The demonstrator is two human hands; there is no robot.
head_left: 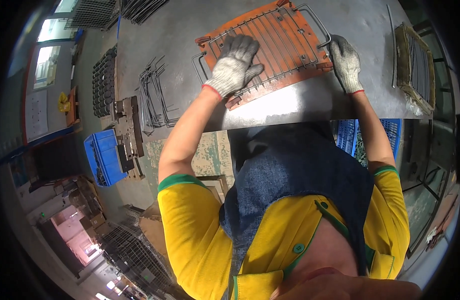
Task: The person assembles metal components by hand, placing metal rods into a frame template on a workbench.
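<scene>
A wire grid rack point(282, 37) lies on an orange jig plate point(310, 57) on the grey metal workbench point(300, 107). My left hand point(235, 65), in a white knit glove with a red cuff, presses flat on the near left part of the rack, fingers spread. My right hand point(346, 62), gloved the same way, grips the rack's bent wire handle at the right edge of the orange plate. My yellow shirt and blue apron fill the lower part of the head view.
Bent wire pieces point(155, 97) lie in a loose pile on the bench's left side. A stack of finished racks in a frame point(417, 65) stands at the right. Two blue crates point(104, 155) point(350, 135) sit below the bench. Wire mesh panels point(135, 252) are on the floor.
</scene>
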